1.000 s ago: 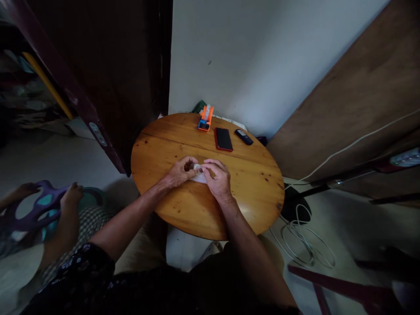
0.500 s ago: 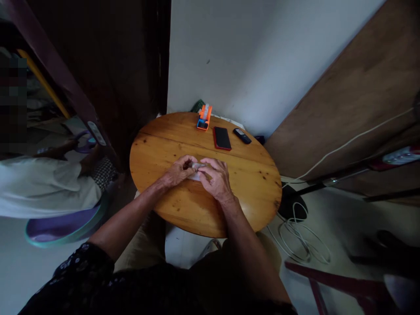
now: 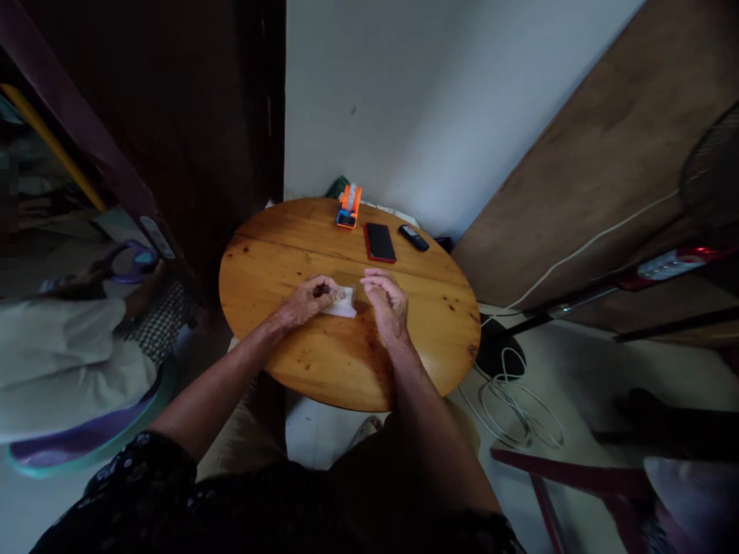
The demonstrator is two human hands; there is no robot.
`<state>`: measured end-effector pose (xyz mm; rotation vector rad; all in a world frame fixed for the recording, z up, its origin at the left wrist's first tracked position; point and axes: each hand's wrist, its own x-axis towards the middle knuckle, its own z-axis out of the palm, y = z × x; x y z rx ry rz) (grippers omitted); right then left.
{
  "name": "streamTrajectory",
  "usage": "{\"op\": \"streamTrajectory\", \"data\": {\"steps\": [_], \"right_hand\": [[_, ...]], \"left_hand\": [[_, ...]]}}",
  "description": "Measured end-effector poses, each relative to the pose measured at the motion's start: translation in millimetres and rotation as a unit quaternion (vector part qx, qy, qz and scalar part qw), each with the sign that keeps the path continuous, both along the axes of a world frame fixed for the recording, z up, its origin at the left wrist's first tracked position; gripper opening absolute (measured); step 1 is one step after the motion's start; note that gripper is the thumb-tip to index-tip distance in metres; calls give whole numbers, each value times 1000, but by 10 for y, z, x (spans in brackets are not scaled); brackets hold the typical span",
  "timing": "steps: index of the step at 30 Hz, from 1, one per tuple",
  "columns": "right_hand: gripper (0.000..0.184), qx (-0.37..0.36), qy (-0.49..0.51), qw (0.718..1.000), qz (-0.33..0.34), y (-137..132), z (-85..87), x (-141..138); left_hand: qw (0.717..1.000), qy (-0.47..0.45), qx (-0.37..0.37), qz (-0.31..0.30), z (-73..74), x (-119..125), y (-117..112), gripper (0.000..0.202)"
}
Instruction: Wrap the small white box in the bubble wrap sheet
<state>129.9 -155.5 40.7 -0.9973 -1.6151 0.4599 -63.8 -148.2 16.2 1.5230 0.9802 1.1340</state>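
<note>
Both of my hands rest on a round wooden table [image 3: 300, 254]. My left hand [image 3: 303, 300] is curled, its fingertips pinching one end of a small white piece [image 3: 342, 304] that lies flat on the wood. My right hand [image 3: 386, 300] sits a little to the right of that white piece, apart from it, with its fingers bent and closed together; what they hold, if anything, is hidden.
At the table's far edge lie an orange and blue object [image 3: 348, 208], a dark phone in a red case [image 3: 379, 241] and a small black remote [image 3: 414, 237]. Another person in a pale top [image 3: 63, 362] crouches at the left. White cable coils [image 3: 513, 396] lie on the floor.
My right hand has come off the white piece and shifted right, so the hands are now apart. The person at the left has moved nearer and lower.
</note>
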Motion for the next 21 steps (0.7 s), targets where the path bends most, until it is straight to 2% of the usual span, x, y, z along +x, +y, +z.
{"op": "streamTrajectory", "data": {"steps": [6,9,14,21], "right_hand": [[18,31,-164,986,25,-12,-113,-118],[19,61,-227,972,13,20,-161,-138],[12,148,-273,951,6,50,-135,-127],[10,172,-315,933,0,-18,-73,-161]], "left_hand": [[999,17,33,18,-50,-6,59,15],[999,22,42,18,-51,4,81,9],[998,42,51,19,-33,3,97,10],[997,61,50,28,-46,-5,109,12]]}}
